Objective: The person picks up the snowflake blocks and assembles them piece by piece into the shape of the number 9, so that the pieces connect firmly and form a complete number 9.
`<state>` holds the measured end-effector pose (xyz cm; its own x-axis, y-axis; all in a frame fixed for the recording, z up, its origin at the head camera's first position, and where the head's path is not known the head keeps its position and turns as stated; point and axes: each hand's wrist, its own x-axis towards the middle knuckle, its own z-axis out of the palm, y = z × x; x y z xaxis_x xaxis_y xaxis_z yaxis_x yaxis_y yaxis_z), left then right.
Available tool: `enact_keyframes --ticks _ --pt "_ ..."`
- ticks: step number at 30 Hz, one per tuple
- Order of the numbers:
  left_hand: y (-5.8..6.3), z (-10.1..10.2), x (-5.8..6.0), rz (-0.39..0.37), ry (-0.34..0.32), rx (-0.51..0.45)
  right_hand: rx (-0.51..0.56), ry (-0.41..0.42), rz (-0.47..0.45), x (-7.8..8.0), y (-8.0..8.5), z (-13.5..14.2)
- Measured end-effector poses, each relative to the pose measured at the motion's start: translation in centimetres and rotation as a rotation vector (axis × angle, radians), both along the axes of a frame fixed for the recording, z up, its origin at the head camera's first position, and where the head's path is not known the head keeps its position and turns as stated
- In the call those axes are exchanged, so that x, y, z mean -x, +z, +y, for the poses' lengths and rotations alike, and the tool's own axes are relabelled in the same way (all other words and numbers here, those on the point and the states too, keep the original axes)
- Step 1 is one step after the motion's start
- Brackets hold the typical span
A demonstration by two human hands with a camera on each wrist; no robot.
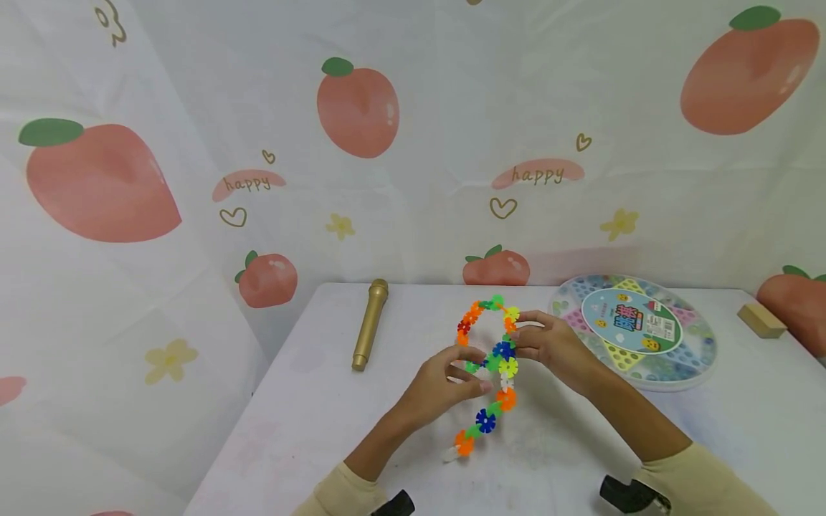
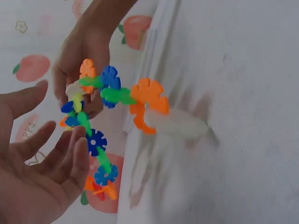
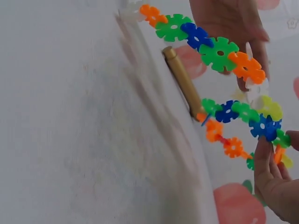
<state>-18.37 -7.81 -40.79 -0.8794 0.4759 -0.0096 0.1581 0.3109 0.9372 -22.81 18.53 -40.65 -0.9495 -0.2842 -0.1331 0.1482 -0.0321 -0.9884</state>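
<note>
A chain of interlocking plastic snowflake discs, in orange, green, blue, yellow, red and white, hangs upright with a loop at its top and a tail below. On the loop's right side, my right hand pinches the chain between thumb and fingers; the right wrist view shows this grip beside blue and green discs. My left hand is held at the loop's lower left with fingers loosely bent. In the left wrist view its fingertips come close to the blue discs, and nothing is gripped.
A gold microphone-shaped stick lies at the back left of the white table. Behind my right hand is a round board-game box with a blue label. A small wooden block sits at the far right, before a peach-patterned cloth.
</note>
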Motion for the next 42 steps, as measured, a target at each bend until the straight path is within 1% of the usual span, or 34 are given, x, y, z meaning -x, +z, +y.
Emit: enact_keyframes --ticks 2,4,7,8,10,14,21,25,28,33,37,42 --pt "-0.2 -0.4 0.0 -0.021 -0.054 0.046 0.049 0.004 -0.026 0.3 -0.3 0.5" --pt "-0.4 -0.7 -0.1 -0.056 -0.131 0.089 0.09 0.012 -0.044 0.5 -0.6 0.9" --pt "-0.7 -0.9 -0.2 -0.104 -0.235 0.158 0.118 0.015 -0.065 0.8 -0.9 1.3" --pt "-0.8 -0.8 -0.2 -0.121 -0.255 0.177 0.12 0.019 -0.066 0.9 -1.0 1.4" --pt "-1.1 -0.6 -0.4 -0.138 -0.272 0.214 0.116 0.025 -0.072 1.1 -1.2 1.5" --pt "-1.8 0.0 -0.6 -0.134 -0.272 0.25 0.105 0.025 -0.1 1.5 -1.7 1.8" --pt "-2.8 0.6 -0.3 -0.052 -0.277 0.278 0.069 0.025 -0.131 2.1 -2.8 2.1" --pt "-2.9 0.9 -0.1 -0.022 -0.262 0.277 0.032 0.02 -0.124 2.2 -3.2 2.1" --pt "-2.8 1.0 -0.1 -0.014 -0.231 0.255 -0.022 0.024 -0.104 2.1 -3.5 2.1" --pt "-2.7 1.0 0.1 0.001 -0.189 0.255 -0.096 0.037 -0.089 2.0 -3.7 2.1" --pt "-2.6 0.9 0.3 -0.001 -0.17 0.251 -0.111 0.023 -0.094 2.0 -3.8 2.1" --pt "-2.9 0.8 0.8 0.008 -0.159 0.252 -0.114 0.023 -0.107 1.8 -3.9 2.1"
